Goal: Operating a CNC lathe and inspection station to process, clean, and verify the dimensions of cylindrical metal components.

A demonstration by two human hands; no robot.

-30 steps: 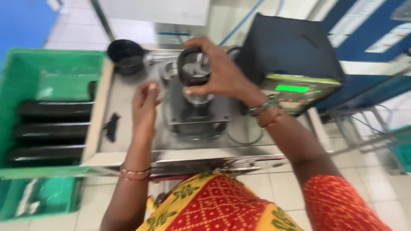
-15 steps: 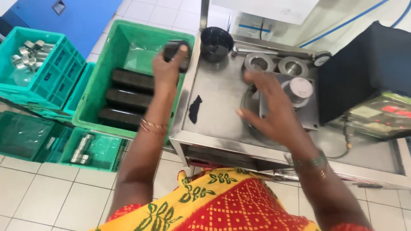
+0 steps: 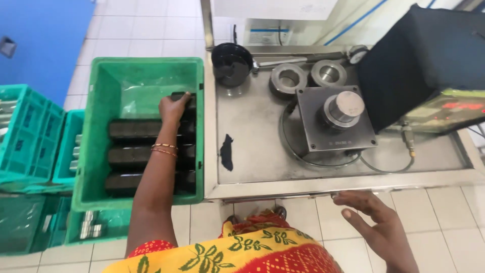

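The left hand [image 3: 174, 107] reaches into the green crate [image 3: 103, 76] to the left of the worktop [image 3: 252, 151], its grip closed over a small dark part [image 3: 186, 97] at the crate's right wall, just beyond the farthest of three black bars [image 3: 136, 129]. The bars lie side by side with their long axes running left to right, across the line of the forearm, and the part sits at their right ends. The right hand [image 3: 374, 222] hangs open and empty below the worktop's front edge, well apart from the crate. On the worktop, a grey block with a metal cylinder [image 3: 343, 108] stands to the right, so the left hand is far nearer the part.
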